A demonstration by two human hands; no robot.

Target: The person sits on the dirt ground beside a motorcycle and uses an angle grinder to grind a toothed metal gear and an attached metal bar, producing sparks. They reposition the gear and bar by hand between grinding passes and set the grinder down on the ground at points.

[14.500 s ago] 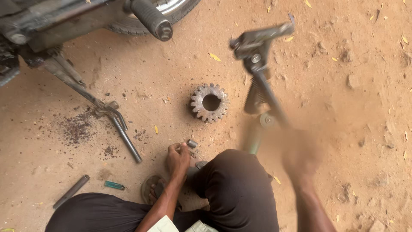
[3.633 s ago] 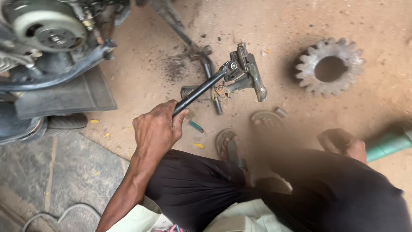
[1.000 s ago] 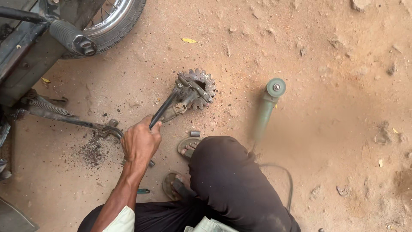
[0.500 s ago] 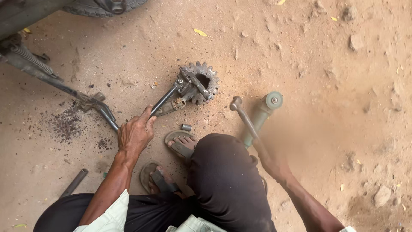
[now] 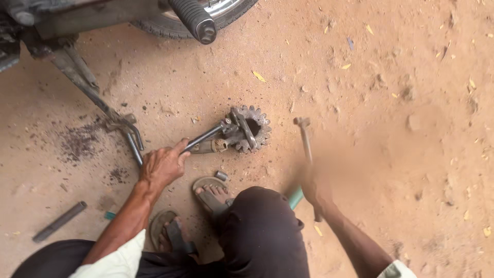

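Head view looks straight down on us squatting over bare sandy ground, and what matters is how the two tools line up on one spot. Our left hand [image 5: 162,166] is wrapped shut around the near end of a long dark steel lever tool [image 5: 203,138]. Its long axis runs from that hand up and to the right, ending in a jointed clamp head that rests against the rusty toothed steel gear [image 5: 252,128] lying flat on the ground, a little farther off than our knee [image 5: 262,216].

Our right hand [image 5: 315,188] is blurred, but it is closed on the handle of a slim steel hammer [image 5: 304,139]. The hammer shaft stands nearly upright in the picture, its head far from us and just to the right of the gear, apart from it. So the gear lies between the two tools: lever head touching its left side, hammer head near its right.

The left hand is nearer to the gear along the lever; the right sits near and to the right of it. A small grey metal sleeve [image 5: 221,176] lies beside our sandalled foot [image 5: 212,194], and the motorcycle stand [image 5: 98,100] reaches in from the far left.
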